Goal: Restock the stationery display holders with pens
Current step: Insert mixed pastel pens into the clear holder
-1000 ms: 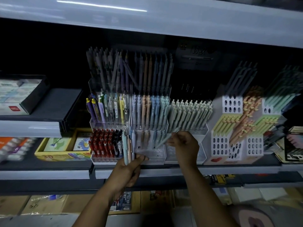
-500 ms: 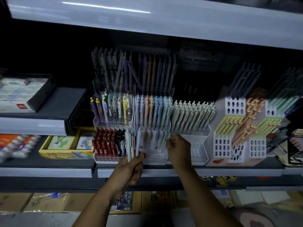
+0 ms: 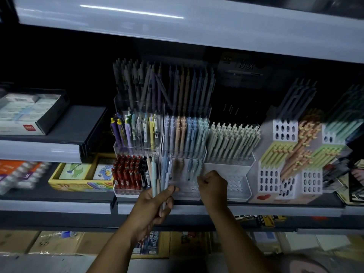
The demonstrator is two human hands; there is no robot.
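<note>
My left hand (image 3: 155, 205) grips a bundle of pastel pens (image 3: 158, 174), held upright in front of the clear tiered pen holder (image 3: 183, 182). My right hand (image 3: 211, 186) is closed at the front lower tier of that holder, fingertips pinched on a pale pen (image 3: 199, 168) standing in it. The upper tiers hold rows of pastel pens (image 3: 185, 133). Red pens (image 3: 128, 170) fill the lower left tier. Next to it on the right stands a holder of cream pens (image 3: 232, 140), whose front row (image 3: 234, 184) shows empty holes.
White perforated pen blocks (image 3: 283, 170) stand to the right. A yellow box (image 3: 78, 178) and a black tray of white boxes (image 3: 29, 115) sit at left. The shelf edge (image 3: 256, 208) runs below my hands; cardboard cartons (image 3: 49, 243) lie underneath. An upper shelf (image 3: 177, 20) overhangs.
My right hand moved left and down from the cream-pen holder to the clear holder's lower tier. My left hand stayed beside it with the bundle.
</note>
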